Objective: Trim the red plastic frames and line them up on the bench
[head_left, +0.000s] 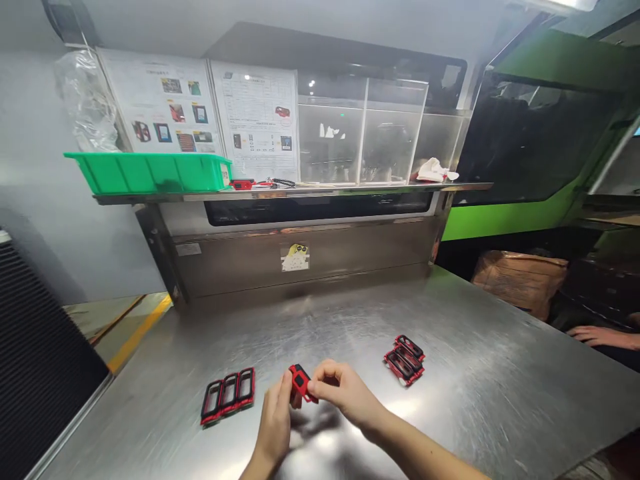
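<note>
Over the steel tabletop (475, 347), the left hand (274, 413) and right hand (347, 393) gripped a red-and-black part (300, 379) — pinching it from both sides — with a broad stretch of metal reaching the back panel (350, 253); a row of frames (221, 398) lay left, a cluster of frames (406, 360) right, and a shelf (350, 190) bearing a green bin (150, 175) stood above the rear

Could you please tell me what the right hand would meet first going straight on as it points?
The right hand would likely meet the red-and-black piece first, since it is touching that; next seems the left hand, though depth is unclear.
</note>
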Demonstrator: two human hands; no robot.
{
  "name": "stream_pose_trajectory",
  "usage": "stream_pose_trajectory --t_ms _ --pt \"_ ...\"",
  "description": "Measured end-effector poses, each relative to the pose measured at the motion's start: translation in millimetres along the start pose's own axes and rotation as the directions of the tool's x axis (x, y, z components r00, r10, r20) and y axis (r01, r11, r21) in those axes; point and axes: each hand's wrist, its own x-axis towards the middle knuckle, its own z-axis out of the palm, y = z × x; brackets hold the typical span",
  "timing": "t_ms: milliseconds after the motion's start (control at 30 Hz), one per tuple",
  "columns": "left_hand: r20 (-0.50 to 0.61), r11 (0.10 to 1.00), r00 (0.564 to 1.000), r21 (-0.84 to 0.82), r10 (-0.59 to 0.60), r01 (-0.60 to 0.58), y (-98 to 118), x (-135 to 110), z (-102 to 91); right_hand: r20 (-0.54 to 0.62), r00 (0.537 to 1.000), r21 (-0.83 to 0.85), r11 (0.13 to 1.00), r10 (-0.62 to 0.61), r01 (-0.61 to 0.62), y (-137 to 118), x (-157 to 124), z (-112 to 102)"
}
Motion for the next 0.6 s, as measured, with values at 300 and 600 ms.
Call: stream_pose_trajectory --t_ms 300,600 --pt "0.037 0.944 0.961 -0.182 -0.273 0.275 -2.5 -6.2 8.8 -0.055 0.992 -0.012 0.994 -0.110 0.110 21.7 -8.9 10.4" --pt "-0.163 0.858 0.891 -0.387 -0.424 0.337 7.3 -33.7 20.0 0.001 0.733 -0.291 0.702 -0.680 0.650 25.0 -20.7 12.9"
